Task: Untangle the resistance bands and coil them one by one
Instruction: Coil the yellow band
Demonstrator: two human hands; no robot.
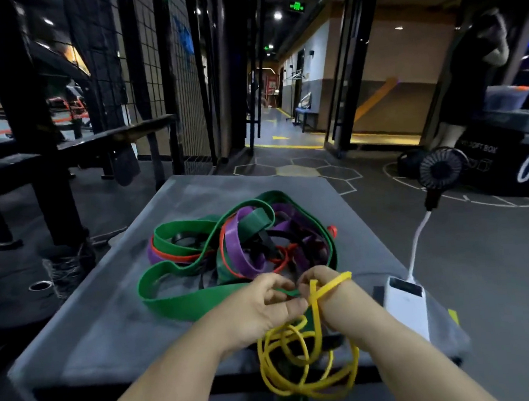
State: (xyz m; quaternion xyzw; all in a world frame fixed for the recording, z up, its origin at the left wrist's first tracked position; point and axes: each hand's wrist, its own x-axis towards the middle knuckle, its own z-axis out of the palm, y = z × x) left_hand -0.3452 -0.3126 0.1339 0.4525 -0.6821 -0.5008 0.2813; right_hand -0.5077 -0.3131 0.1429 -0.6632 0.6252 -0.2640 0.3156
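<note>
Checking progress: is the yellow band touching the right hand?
Touching. The head view shows the yellow band looped over the right hand at the wrist.

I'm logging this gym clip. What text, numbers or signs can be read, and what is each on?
"04": large white digits on the black box at right.
"SOFT BOX": faint lettering on the same box; any characters before it are too blurred to read.
Green exit sign near the ceiling: too blurred to read.
Power bank: no legible text.

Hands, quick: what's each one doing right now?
Left hand: closed, pinching the yellow band.
Right hand: closed on the yellow band, which wraps over it.
</note>
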